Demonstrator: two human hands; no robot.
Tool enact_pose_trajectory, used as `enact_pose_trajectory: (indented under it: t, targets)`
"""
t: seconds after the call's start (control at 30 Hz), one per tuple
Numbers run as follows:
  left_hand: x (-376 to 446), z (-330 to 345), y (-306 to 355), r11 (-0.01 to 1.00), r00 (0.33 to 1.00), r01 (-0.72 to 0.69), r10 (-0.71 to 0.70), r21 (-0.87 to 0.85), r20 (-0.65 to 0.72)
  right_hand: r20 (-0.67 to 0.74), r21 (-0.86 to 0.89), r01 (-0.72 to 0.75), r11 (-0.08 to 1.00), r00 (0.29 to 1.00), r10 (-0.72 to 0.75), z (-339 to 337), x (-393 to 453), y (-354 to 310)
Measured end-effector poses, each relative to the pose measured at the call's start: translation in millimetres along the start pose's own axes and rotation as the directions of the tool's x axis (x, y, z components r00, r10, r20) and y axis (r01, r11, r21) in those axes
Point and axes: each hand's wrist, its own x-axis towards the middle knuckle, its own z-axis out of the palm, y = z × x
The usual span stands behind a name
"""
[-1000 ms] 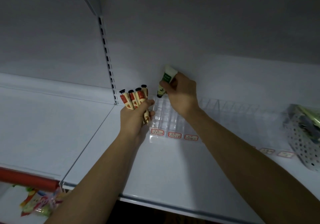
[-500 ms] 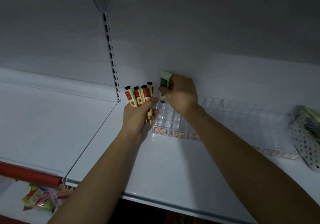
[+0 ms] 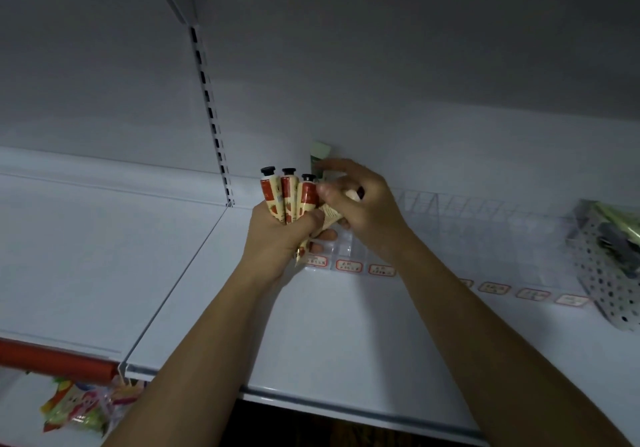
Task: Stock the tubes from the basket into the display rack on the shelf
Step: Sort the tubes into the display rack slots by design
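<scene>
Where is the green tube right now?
Head view: the green tube stands at the back-left corner of the clear display rack, against the shelf's back wall, just behind the right hand.

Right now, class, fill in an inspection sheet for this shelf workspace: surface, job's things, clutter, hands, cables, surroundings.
Surface: white shelf, mostly bare.
Job's things: clear display rack at the back with red-framed labels along its front; green tube standing at its far left corner; red tubes bunched in hand; perforated basket at right, still holding goods.
Clutter: nothing seen.
Hands: left hand grips the red tubes; right hand pinches one tube from the bunch.
Cables: nothing seen.
Surroundings: slotted upright; colourful packets on a lower shelf.
</scene>
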Motion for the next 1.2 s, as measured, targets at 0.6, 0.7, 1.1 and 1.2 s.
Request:
enact_pose_trajectory:
  t: [0.6, 0.7, 1.1, 1.2]
  targets:
    - [4, 0, -2, 0.977, 0.999, 0.015, -0.023, -0.213, -0.038, 0.003, -0.366, 0.017, 0.930, 1.000, -0.017, -36, -16, 20]
    - [1, 0, -5, 0.992, 0.996, -0.067, 0.059, -0.108, -0.073, -0.152, -0.259, -0.016, 0.966, 0.988, -0.025, -45, -13, 21]
    - [47, 6, 1, 0.884, 0.960, -0.145, 0.235, 0.444, -0.154, -0.405, -0.323, -0.126, 0.938, 0.914, -0.017, -31, 24, 23]
    - [44, 4, -5, 0.911, 0.959, -0.128, 0.215, 0.393, -0.186, -0.327, -0.484, -0.103, 0.869, 0.942, -0.070, -26, 28, 24]
